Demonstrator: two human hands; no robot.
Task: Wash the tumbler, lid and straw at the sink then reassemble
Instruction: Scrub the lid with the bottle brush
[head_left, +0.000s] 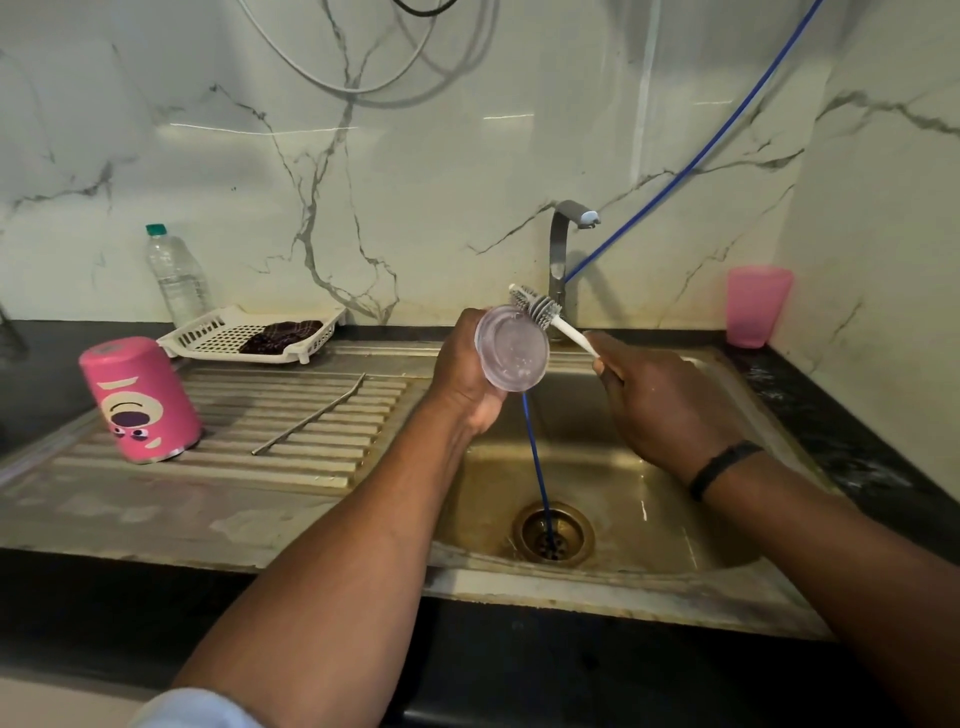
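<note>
Clear lid (513, 347) gripped in left hand (465, 376); right hand (660, 405) clasps brush (537, 310) against it.

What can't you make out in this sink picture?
Head view only:
- Lid: its far face is turned away, and the left hand covers one edge.
- Brush handle end: hidden inside the right hand.
- Tumbler: stands mouth down, inside unseen.
- Faucet: running water too faint to tell.

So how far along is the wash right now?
Tumbler sits upside down on the drainboard, straw beside it; whether they're washed I can't tell. In hand: left hand holds the lid, right hand works the brush against it. Left: reassembly.
</note>
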